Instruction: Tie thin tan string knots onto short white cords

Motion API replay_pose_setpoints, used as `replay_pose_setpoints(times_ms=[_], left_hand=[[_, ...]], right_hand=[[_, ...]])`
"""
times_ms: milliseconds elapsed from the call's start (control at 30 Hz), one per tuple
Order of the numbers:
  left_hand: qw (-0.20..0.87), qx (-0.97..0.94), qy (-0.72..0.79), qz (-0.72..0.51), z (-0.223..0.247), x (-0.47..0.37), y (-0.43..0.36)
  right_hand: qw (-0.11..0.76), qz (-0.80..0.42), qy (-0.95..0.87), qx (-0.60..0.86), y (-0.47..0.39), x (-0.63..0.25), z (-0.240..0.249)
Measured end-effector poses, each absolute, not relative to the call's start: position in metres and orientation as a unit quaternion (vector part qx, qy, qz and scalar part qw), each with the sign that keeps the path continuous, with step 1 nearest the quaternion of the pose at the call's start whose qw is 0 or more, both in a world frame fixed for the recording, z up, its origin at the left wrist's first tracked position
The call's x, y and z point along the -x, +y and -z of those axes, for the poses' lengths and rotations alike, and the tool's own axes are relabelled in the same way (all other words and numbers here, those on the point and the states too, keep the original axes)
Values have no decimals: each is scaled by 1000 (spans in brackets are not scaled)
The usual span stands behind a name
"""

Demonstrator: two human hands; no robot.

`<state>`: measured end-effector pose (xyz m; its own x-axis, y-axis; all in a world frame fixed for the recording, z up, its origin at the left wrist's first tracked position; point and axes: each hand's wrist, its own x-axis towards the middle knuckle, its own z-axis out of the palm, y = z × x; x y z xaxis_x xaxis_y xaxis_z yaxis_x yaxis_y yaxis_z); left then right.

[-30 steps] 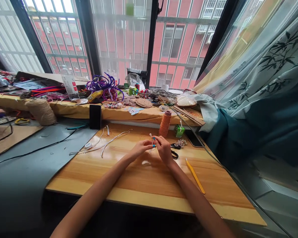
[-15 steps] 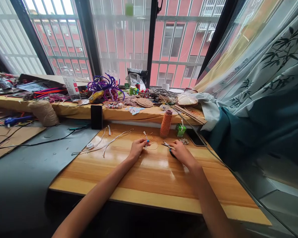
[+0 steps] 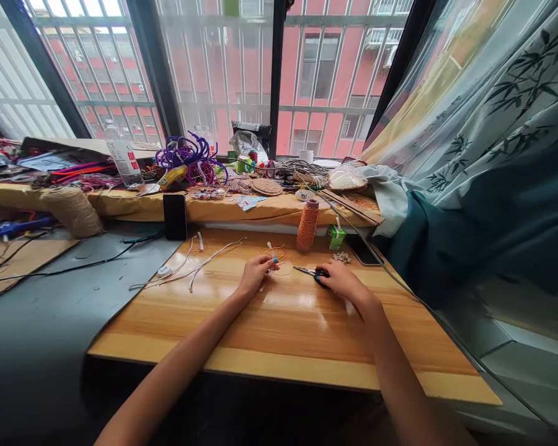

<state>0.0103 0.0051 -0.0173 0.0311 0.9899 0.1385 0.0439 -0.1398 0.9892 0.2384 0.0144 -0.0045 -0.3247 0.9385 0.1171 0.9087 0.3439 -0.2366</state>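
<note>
A short white cord [image 3: 270,248] is pinched between the thumb and fingers of the left hand [image 3: 259,272], with its upper end left showing beyond the fingertips. Fine orange thread [image 3: 286,268] is spread in loose loops just beside it, over the middle of the wooden surface [image 3: 283,341]. By the right hand [image 3: 337,277] the dark handles of a pair of scissors [image 3: 307,271] are grasped, and the blades are pointed toward the left hand, well short of the cord. How far the blades are parted cannot be told.

An orange thread cone [image 3: 307,228] is stood upright behind the scissors, near a small green carton [image 3: 336,237]. A little heap of pale pieces [image 3: 341,257] is seen just beyond the right hand, near a dark phone [image 3: 363,250] laid flat. More white cords [image 3: 212,257] are strewn across the left part of the surface, near a round white object [image 3: 164,271]
</note>
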Motion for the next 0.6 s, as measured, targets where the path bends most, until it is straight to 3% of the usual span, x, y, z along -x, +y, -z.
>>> replay_pose_setpoints(times_ms=[367, 533, 600], left_hand=[[477, -530, 465, -525, 15, -11, 6], [473, -523, 467, -533, 13, -9, 6], [474, -522, 464, -536, 12, -9, 6]], right_hand=[[101, -43, -773, 625, 1, -231, -8], [345, -209, -654, 640, 12, -236, -6], [397, -239, -629, 624, 19, -239, -5]])
